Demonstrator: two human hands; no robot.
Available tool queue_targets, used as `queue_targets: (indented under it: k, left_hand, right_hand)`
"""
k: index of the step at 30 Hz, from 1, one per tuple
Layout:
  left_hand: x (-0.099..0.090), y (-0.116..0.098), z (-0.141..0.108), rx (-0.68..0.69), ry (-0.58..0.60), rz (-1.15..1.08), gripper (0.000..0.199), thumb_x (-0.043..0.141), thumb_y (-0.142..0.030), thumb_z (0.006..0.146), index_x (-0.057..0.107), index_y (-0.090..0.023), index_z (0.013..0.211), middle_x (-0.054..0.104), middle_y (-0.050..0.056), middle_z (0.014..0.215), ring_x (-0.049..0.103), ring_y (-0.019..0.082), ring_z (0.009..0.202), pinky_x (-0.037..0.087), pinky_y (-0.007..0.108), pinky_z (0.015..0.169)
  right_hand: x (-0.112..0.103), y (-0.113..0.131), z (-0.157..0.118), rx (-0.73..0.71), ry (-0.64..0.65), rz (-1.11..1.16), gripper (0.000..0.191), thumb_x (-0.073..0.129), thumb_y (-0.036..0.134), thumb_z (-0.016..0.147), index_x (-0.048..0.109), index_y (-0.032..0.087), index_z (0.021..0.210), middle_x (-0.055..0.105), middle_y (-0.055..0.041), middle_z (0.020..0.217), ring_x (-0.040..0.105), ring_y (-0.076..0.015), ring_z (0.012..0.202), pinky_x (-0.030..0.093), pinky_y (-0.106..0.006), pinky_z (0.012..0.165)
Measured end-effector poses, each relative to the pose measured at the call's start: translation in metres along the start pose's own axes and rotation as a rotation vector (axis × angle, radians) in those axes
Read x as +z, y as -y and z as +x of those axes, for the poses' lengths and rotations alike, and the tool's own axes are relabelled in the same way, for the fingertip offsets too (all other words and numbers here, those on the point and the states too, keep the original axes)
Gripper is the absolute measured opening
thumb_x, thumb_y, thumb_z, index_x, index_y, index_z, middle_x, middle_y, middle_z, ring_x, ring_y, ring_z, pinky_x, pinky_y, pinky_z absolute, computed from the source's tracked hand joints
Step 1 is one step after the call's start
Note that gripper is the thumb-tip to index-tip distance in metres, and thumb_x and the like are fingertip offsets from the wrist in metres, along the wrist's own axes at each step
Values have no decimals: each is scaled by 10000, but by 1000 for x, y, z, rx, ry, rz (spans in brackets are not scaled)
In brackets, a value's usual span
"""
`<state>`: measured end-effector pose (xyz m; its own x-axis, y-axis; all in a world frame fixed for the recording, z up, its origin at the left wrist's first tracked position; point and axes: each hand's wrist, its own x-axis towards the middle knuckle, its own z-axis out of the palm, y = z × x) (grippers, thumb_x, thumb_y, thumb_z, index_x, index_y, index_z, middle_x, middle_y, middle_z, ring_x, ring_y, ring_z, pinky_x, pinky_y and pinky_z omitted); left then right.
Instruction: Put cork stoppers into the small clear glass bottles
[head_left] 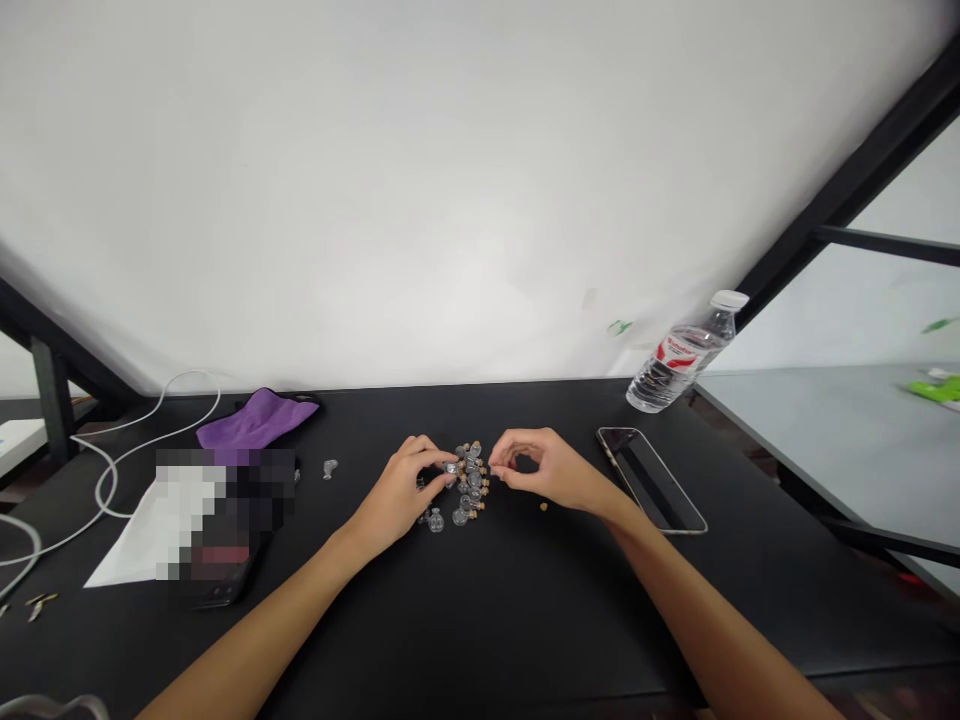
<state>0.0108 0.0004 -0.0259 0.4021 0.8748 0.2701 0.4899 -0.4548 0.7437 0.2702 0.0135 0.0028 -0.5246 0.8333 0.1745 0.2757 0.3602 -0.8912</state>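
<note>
Several tiny clear glass bottles, many with cork stoppers, lie in a cluster on the black table, among them a corked bottle (460, 517) at its near end. My left hand (409, 480), at the cluster's left side, pinches a small glass bottle (451, 469) between thumb and index finger. Just right of the cluster, my right hand (536, 465) has its thumb and fingertips pressed together. Whatever those fingertips hold is too small to make out. An uncorked bottle (436, 520) lies below my left fingers. A loose cork (544, 507) sits on the table below my right hand.
A phone (652, 480) lies to the right, with a water bottle (686, 352) behind it. At the left are a purple cloth (255, 422), white paper (142, 535), a partly blurred dark object (229, 580) and a white cable (112, 480). A stray glass piece (328, 468) lies nearby.
</note>
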Motion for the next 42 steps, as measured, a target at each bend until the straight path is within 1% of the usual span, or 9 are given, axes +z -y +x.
queue_targets:
  k: [4, 7, 12, 17, 23, 26, 31, 37, 42]
  left_hand:
    - [-5, -9, 3, -75, -18, -167, 203, 678, -273, 933, 781, -236, 1105, 664, 42, 931, 605, 188, 861, 481, 319, 790]
    - [-10, -13, 4, -101, 25, -211, 203, 692, -276, 922, 785, -231, 1097, 690, 41, 925, 602, 183, 846, 470, 319, 794]
    - [-17, -7, 2, -34, 156, -103, 175, 720, -269, 899, 795, -267, 1057, 695, 36, 948, 594, 198, 904, 463, 324, 821]
    - [-16, 1, 0, 21, 167, -2, 165, 716, -250, 900, 780, -271, 1051, 655, 37, 956, 589, 216, 960, 463, 356, 904]
    - [-24, 6, 1, -36, 163, 35, 267, 692, -329, 913, 732, -281, 1173, 617, 40, 996, 581, 208, 925, 474, 335, 842]
    - [-34, 9, 2, -62, 172, 42, 242, 658, -364, 927, 732, -260, 1132, 613, 36, 983, 577, 192, 882, 470, 318, 813]
    - [-51, 10, 2, -135, 279, 40, 218, 644, -395, 923, 732, -228, 1033, 604, 24, 909, 568, 176, 809, 465, 289, 740]
    - [-58, 5, 1, -159, 295, 33, 270, 630, -441, 922, 717, -197, 846, 632, 32, 879, 558, 173, 753, 447, 279, 681]
    - [-63, 4, -2, -169, 304, 40, 234, 668, -443, 893, 712, -216, 927, 628, 18, 855, 568, 176, 759, 443, 261, 661]
  right_hand:
    - [9, -6, 3, -17, -33, 78, 217, 723, 381, 894, 712, 172, 954, 726, -63, 895, 676, -204, 855, 547, -338, 823]
    - [11, -6, 4, -8, -49, 104, 249, 740, 406, 887, 713, 170, 961, 727, -66, 919, 675, -204, 867, 548, -337, 830]
    - [10, -2, 2, -8, -42, 70, 259, 722, 424, 905, 723, 166, 938, 721, -68, 912, 653, -198, 841, 534, -329, 802]
    - [9, -3, 2, -2, -61, 33, 238, 703, 408, 920, 723, 174, 959, 697, -58, 889, 622, -190, 811, 523, -327, 768]
    - [8, -3, 2, -18, -70, 12, 242, 696, 418, 919, 726, 180, 954, 698, -58, 884, 613, -193, 805, 523, -336, 765]
    - [7, -3, 2, -12, -80, 4, 242, 694, 420, 921, 728, 182, 954, 695, -55, 878, 613, -191, 798, 521, -331, 758]
    - [6, -1, 2, -14, -87, 4, 234, 693, 412, 922, 728, 182, 948, 695, -52, 874, 606, -186, 789, 516, -328, 754]
    - [6, 1, 2, -16, -94, -3, 235, 698, 415, 920, 730, 183, 935, 696, -50, 872, 604, -187, 789, 513, -324, 750]
    - [7, 0, 3, -15, -88, 2, 224, 701, 406, 920, 730, 185, 939, 691, -44, 863, 600, -183, 785, 510, -319, 751]
